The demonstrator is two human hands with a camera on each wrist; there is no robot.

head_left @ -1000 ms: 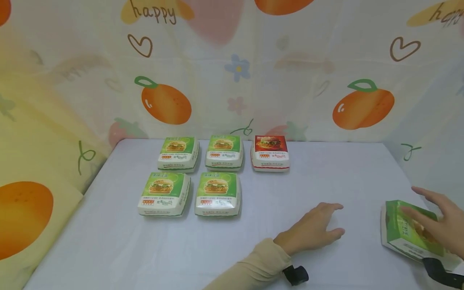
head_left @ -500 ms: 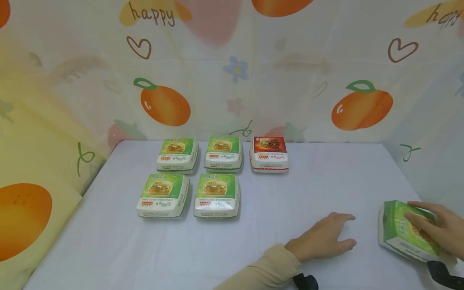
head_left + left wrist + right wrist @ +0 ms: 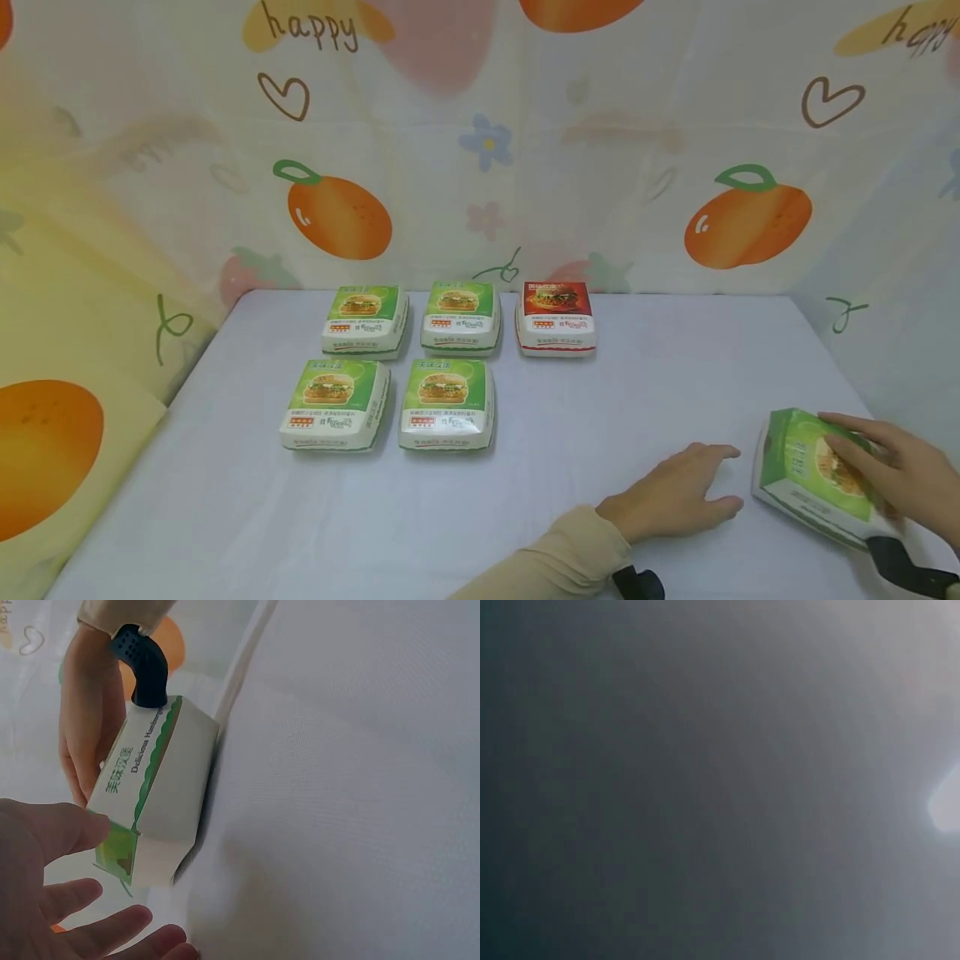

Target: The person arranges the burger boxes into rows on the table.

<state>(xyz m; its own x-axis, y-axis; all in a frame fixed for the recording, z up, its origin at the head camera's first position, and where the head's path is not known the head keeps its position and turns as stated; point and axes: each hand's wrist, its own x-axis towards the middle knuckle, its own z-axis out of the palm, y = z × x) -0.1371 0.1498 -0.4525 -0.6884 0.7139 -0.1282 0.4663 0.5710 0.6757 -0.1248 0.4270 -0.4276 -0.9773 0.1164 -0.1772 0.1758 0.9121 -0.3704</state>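
At the right of the table a green-and-white burger box (image 3: 813, 479) sits turned at an angle, a burger printed on its lid. My right hand (image 3: 892, 471) grips it from the right, fingers over the lid; the thumb is hidden in the head view. Left of the box, my left hand (image 3: 675, 492) reaches toward it with thumb and fingers spread, holding nothing. In the left wrist view the left thumb (image 3: 71, 829) overlaps the corner of the burger box (image 3: 161, 769), and the right hand (image 3: 90, 712) lies along its lid side. The right wrist view is a dark blur.
Several green burger boxes (image 3: 446, 404) stand in two rows on the left and middle of the white table (image 3: 570, 433). One red burger box (image 3: 556, 319) ends the back row on the right. A patterned cloth (image 3: 420, 150) hangs behind.
My right hand has settled onto the burger box, which has shifted left with it. The left hand has moved right and slightly nearer to me, closer to that box.
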